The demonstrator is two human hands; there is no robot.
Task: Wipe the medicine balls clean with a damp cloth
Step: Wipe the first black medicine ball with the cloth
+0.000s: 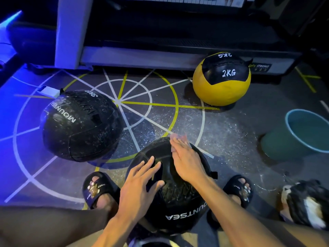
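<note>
While you crouch over the near black ball (175,198) between your sandals, your left hand (140,182) rests on it with fingers spread, and your right hand (185,161) lies flat across its top, fingers straight. Neither holds anything.

Both hands flat on the near black ball (178,198), wedged between two sandalled feet: left hand (140,188) spread on its left side, right hand (187,163) laid over the top, fingers straight. A second black ball (80,125) sits left, the yellow 2KG ball (221,81) far right, a teal basin (302,134) beside it.
</note>
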